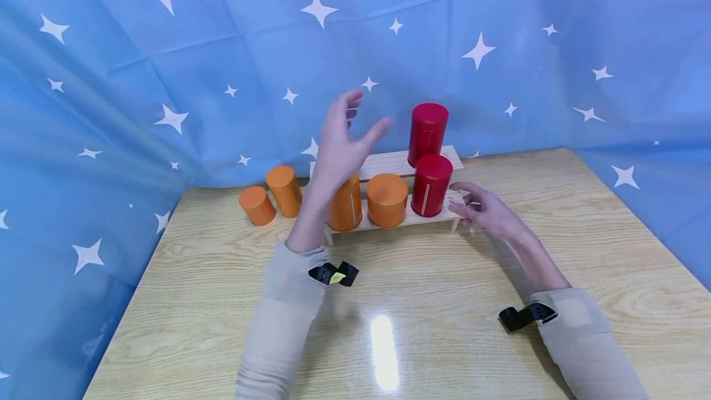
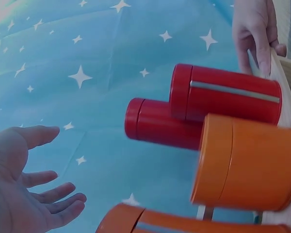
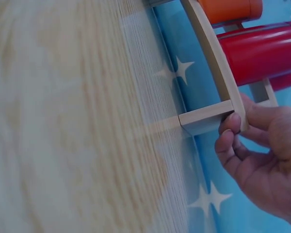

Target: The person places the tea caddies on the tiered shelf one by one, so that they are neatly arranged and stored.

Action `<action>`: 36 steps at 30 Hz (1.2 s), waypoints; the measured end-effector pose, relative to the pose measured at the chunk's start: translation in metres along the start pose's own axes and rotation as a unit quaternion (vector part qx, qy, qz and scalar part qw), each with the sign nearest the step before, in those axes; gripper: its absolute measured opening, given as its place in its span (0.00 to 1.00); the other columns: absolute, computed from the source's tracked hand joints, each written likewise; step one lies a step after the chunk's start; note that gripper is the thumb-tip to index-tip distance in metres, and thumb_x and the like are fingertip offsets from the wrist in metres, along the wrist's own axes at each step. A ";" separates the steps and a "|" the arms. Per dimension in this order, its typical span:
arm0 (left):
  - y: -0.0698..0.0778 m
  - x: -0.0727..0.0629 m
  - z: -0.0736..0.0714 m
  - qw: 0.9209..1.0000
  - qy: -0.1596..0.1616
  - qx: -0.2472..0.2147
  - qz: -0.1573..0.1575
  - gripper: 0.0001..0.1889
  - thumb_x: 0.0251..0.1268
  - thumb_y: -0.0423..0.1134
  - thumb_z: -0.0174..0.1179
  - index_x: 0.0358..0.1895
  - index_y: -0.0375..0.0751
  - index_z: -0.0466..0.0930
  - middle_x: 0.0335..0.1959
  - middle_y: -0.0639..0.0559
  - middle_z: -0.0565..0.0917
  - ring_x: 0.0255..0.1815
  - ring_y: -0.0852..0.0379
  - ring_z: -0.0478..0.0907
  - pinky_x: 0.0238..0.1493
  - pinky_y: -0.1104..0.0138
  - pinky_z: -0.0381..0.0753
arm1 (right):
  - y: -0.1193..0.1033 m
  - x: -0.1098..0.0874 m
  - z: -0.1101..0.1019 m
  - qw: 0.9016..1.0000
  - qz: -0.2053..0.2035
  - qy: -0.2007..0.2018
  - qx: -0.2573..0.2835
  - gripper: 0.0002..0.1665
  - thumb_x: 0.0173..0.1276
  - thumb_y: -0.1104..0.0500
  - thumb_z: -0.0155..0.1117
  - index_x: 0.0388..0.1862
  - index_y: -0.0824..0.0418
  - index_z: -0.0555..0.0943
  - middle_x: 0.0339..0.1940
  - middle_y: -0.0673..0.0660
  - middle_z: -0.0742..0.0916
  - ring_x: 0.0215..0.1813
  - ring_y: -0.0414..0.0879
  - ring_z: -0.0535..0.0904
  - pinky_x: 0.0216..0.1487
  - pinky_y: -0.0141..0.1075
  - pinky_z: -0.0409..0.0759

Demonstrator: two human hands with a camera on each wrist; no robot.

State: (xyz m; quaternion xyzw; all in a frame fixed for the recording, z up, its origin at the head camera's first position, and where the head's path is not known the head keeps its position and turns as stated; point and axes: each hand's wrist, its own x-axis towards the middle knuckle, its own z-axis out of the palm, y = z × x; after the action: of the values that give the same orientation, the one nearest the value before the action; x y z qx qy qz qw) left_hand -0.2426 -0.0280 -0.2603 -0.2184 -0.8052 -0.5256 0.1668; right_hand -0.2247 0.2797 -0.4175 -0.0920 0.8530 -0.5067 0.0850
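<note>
My left hand [image 1: 344, 144] is raised above the left part of a two-tier wooden shelf [image 1: 383, 164]. Its fingers are spread and loosely bent, with nothing in them, as the left wrist view also shows. With thumb and fingers, my right hand [image 3: 269, 158] pinches the right end of the shelf's lower board [image 3: 218, 68]. One red canister [image 1: 428, 131] stands on the upper tier. On the lower tier are a second red canister [image 1: 433, 187], a short wide orange canister [image 1: 387, 200] and a taller orange canister [image 1: 347, 205], partly hidden by my left arm.
Left of the shelf, a small orange canister [image 1: 257, 205] and a taller slim orange canister [image 1: 285, 191] stand on the wooden table [image 1: 444, 301]. Right behind the shelf hangs a blue cloth [image 1: 250, 36] with white stars.
</note>
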 end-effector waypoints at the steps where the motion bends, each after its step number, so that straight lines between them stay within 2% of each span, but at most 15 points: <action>1: -0.001 -0.001 -0.004 1.000 0.005 0.002 0.004 0.34 0.67 0.46 0.68 0.72 0.39 0.66 0.65 0.45 0.72 0.64 0.51 0.70 0.64 0.68 0.69 | 0.000 0.000 0.000 1.000 0.000 0.000 0.000 0.39 0.75 0.56 0.63 0.78 0.65 0.59 0.41 0.64 0.76 0.37 0.55 0.80 0.35 0.38 0.82; 7: -0.013 -0.010 -0.023 0.999 0.031 0.012 0.029 0.31 0.68 0.43 0.66 0.70 0.35 0.68 0.62 0.41 0.74 0.63 0.48 0.72 0.64 0.61 0.71 | -0.002 0.000 0.000 1.000 0.005 -0.002 0.006 0.39 0.75 0.57 0.63 0.79 0.65 0.58 0.39 0.63 0.76 0.35 0.53 0.79 0.32 0.39 0.81; 12: -0.028 -0.020 -0.039 0.998 0.058 0.010 0.032 0.29 0.69 0.40 0.66 0.68 0.33 0.70 0.61 0.39 0.75 0.62 0.45 0.73 0.65 0.56 0.71 | -0.001 0.001 0.000 1.000 0.013 -0.003 0.013 0.39 0.76 0.56 0.63 0.79 0.64 0.58 0.39 0.63 0.76 0.35 0.55 0.79 0.33 0.39 0.81; 20: -0.050 -0.034 -0.065 0.994 0.102 0.029 0.019 0.25 0.68 0.36 0.65 0.66 0.33 0.72 0.59 0.39 0.76 0.60 0.45 0.74 0.63 0.60 0.72 | 0.001 0.002 0.000 1.000 0.016 -0.004 0.019 0.39 0.76 0.57 0.62 0.79 0.65 0.58 0.38 0.62 0.76 0.34 0.55 0.79 0.31 0.39 0.80; 28: -0.074 -0.052 -0.089 0.990 0.125 0.040 -0.045 0.24 0.68 0.35 0.65 0.65 0.34 0.73 0.59 0.41 0.75 0.60 0.48 0.72 0.65 0.60 0.71 | -0.002 -0.002 0.000 1.000 0.005 -0.001 0.020 0.38 0.75 0.55 0.64 0.78 0.63 0.61 0.37 0.63 0.76 0.33 0.53 0.79 0.31 0.38 0.80; 36: -0.102 -0.070 -0.107 0.982 0.140 0.066 -0.105 0.25 0.69 0.37 0.65 0.66 0.33 0.72 0.61 0.39 0.74 0.62 0.43 0.72 0.67 0.55 0.70 | -0.001 -0.002 0.000 1.000 0.012 -0.001 0.025 0.38 0.75 0.53 0.64 0.77 0.61 0.61 0.38 0.63 0.76 0.33 0.53 0.79 0.33 0.39 0.81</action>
State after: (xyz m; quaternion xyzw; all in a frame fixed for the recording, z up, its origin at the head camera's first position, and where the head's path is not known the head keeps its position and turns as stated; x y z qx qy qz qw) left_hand -0.2326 -0.1747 -0.3318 -0.0454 -0.8253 -0.5109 0.2362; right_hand -0.2227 0.2796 -0.4161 -0.0800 0.8411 -0.5266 0.0941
